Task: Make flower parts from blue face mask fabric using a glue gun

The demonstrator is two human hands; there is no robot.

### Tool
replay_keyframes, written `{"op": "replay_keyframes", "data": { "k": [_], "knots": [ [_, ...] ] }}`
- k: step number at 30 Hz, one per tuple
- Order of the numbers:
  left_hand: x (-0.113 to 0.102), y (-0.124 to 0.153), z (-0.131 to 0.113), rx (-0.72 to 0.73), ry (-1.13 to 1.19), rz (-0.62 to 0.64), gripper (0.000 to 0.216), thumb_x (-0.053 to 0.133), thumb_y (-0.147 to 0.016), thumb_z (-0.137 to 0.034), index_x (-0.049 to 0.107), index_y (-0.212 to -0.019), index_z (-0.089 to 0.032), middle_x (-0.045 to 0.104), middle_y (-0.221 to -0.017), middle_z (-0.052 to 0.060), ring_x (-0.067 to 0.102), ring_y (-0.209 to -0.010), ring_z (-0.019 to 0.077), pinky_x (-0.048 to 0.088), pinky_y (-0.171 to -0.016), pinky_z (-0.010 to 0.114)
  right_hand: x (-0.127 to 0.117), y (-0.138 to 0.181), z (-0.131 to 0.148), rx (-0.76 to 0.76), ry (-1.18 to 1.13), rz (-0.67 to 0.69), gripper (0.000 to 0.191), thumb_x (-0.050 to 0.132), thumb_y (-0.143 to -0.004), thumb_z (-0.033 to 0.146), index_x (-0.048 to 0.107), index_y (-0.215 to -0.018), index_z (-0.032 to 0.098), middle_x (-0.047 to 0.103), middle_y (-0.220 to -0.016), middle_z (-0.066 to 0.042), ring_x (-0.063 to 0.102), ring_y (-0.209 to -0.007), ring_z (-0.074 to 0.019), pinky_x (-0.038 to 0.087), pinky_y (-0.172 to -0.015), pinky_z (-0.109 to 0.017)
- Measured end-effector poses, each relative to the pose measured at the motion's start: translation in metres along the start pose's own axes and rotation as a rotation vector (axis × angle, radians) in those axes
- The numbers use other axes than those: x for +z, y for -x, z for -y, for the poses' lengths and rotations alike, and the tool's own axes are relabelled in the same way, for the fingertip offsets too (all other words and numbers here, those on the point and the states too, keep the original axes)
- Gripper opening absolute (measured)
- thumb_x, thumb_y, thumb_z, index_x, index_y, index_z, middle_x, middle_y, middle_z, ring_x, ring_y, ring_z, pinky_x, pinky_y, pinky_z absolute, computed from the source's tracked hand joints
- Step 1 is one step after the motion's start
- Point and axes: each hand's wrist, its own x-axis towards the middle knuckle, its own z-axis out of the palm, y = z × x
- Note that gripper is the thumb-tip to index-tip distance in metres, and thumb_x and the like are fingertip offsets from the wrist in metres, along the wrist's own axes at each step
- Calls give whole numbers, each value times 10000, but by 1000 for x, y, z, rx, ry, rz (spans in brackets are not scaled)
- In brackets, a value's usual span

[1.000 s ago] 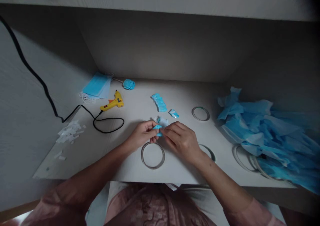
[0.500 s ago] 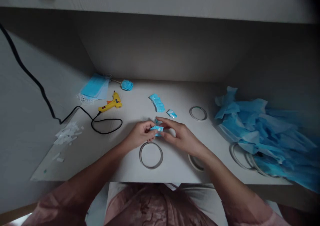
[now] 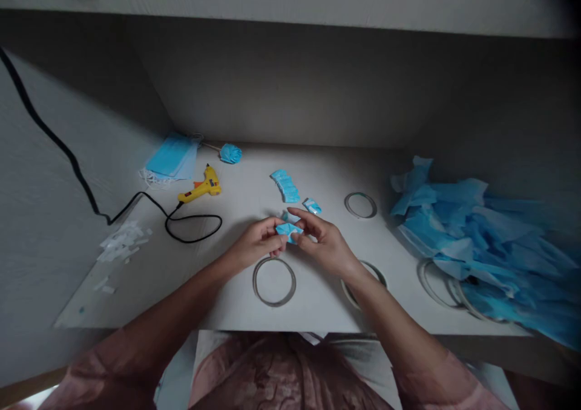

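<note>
A small folded piece of blue mask fabric [image 3: 288,229] is pinched between both my hands above the middle of the white table [image 3: 236,204]. My left hand [image 3: 256,242] grips its left end with closed fingers. My right hand [image 3: 323,242] pinches its right end, thumb and forefinger together. Just behind them lie a small blue folded piece [image 3: 312,205] and a row of folded blue pieces [image 3: 285,185]. A wire ring [image 3: 274,281] lies flat right in front of my hands.
A yellow glue gun [image 3: 201,188] with a black cord [image 3: 190,221] lies at the left, beside stacked blue masks [image 3: 171,156] and a blue fabric rose [image 3: 231,153]. More wire rings [image 3: 360,205] and a heap of blue fabric [image 3: 481,240] lie at the right. White scraps [image 3: 121,240] are near the left edge.
My right hand has opened away from the blue piece and pinched it again from the right. The piece now sits slightly higher between both hands.
</note>
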Motion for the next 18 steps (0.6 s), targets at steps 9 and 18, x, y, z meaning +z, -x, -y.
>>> {"op": "replay_keyframes", "data": {
  "k": [9,18],
  "knots": [
    [1,-1,2,46,44,-103,245,654,-735,-359,560,-823,-150,525,-667,-34,465,-555,73,387,-565,222,12,4,1,40,-255,24,451,618,-839,295,541,-1272,199,669,-912,-42,641,-846,-159,505,-844,-346],
    [2,1,-2,87,-22,-84,251,641,-740,-390,541,-766,-161,489,-642,-38,452,-565,81,370,-557,219,8,8,-1,38,-181,-41,390,640,-820,305,609,-1190,185,617,-786,-5,587,-732,-129,494,-754,-296]
  ]
}}
